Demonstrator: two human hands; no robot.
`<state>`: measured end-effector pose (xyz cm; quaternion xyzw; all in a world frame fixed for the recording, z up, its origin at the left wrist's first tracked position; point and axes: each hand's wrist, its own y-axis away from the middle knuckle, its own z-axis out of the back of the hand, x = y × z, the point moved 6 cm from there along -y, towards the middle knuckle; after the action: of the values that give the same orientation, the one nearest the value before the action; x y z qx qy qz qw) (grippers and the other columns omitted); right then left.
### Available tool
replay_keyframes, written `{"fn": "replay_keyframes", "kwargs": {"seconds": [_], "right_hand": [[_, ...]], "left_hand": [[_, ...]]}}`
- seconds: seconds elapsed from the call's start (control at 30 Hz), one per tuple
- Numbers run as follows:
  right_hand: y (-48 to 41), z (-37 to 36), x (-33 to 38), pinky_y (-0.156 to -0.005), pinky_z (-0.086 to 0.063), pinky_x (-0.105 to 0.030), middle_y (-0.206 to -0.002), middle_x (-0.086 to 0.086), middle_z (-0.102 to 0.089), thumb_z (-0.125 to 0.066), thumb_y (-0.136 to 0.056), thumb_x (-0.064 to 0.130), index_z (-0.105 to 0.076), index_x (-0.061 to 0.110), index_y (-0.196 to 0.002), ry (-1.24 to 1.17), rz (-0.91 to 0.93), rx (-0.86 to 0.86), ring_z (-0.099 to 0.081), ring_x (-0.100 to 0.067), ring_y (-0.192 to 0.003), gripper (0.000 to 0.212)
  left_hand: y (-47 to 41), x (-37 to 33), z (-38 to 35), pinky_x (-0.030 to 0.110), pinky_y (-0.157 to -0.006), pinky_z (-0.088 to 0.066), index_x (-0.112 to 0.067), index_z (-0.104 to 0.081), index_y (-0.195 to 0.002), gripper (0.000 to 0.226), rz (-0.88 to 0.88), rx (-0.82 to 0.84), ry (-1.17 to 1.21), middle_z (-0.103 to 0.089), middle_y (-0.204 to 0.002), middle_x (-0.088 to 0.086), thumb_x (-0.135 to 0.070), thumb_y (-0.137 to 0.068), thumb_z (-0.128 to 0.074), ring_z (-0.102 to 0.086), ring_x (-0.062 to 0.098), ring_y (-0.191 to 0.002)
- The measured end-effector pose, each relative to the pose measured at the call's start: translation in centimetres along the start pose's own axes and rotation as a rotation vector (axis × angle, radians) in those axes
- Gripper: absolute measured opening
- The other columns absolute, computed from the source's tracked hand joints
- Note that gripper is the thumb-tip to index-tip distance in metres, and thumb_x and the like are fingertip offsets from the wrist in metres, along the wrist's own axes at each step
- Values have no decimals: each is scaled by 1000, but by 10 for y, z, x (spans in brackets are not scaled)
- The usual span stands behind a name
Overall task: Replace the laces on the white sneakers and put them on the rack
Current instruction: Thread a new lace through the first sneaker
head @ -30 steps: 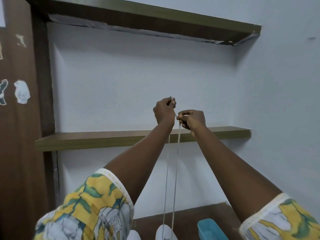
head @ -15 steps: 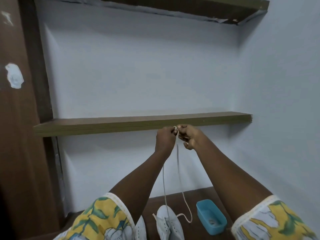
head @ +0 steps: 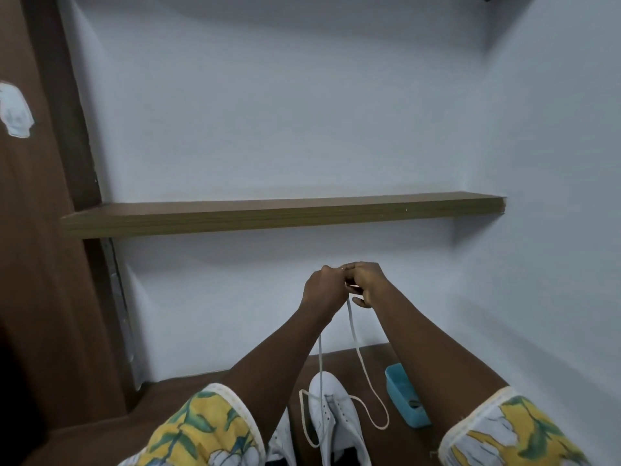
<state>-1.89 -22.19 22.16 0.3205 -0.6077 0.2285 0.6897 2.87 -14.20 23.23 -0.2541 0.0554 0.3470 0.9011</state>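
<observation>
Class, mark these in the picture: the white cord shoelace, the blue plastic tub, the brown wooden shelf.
White cord shoelace [head: 352,327]: head view, upper part of one hanging strand.
Blue plastic tub [head: 398,398]: head view, its side wall.
Brown wooden shelf [head: 282,222]: head view, its front edge.

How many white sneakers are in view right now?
2. One sneaker sits bottom centre; the other sneaker is just left of it, mostly hidden behind the left arm.
</observation>
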Motion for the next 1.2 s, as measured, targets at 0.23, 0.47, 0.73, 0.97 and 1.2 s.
{"fn": "replay_keyframes", "kwargs": {"seconds": [0.23,0.47,0.73,0.97,1.2], "right_hand": [[-9,-2,-28,-50,-39,-22,-65,-4,-56,-60,-79,-7,-65,9,-67,63,-93,10,-49,-13,-56,21],[-18,-4,-55,-49,-36,-18,-56,-2,-51,-53,-84,-1,-53,11,-61,28,-183,22,-48,-11,-48,26],[-24,-2,-94,-60,-33,-25,-62,0,-50,-45,-89,6,-54,15,-67,42,-243,57,-45,-14,-58,25],[-27,2,-92,-46,-30,-18,-61,-4,-50,-47,-90,4,-54,10,-65,262,-94,40,-44,-13,-52,27],[-29,7,-102,-34,-25,-12,-58,-8,-48,-46,-90,-3,-53,5,-61,433,-33,59,-40,-13,-46,32]], "left_hand": [[19,1,-28,33,-78,-45,2,-57,-113,31,-91,116,-129,-61,-110,18,2,-89,-39,-59,32,-101],[36,14,-52,28,-71,-40,1,-59,-95,19,-27,169,10,-61,-104,20,4,-86,-43,-59,33,-96],[46,39,-99,28,-74,-42,-2,-67,-83,27,184,272,374,-65,-85,19,-14,-93,-44,-59,31,-88],[43,60,-102,28,-78,-42,-6,-73,-84,29,442,11,982,-65,-79,2,-31,-91,-60,-58,15,-77],[36,86,-91,29,-76,-56,-3,-71,-93,12,727,-209,1330,-70,-75,4,-3,-88,-60,-68,18,-74]]}}
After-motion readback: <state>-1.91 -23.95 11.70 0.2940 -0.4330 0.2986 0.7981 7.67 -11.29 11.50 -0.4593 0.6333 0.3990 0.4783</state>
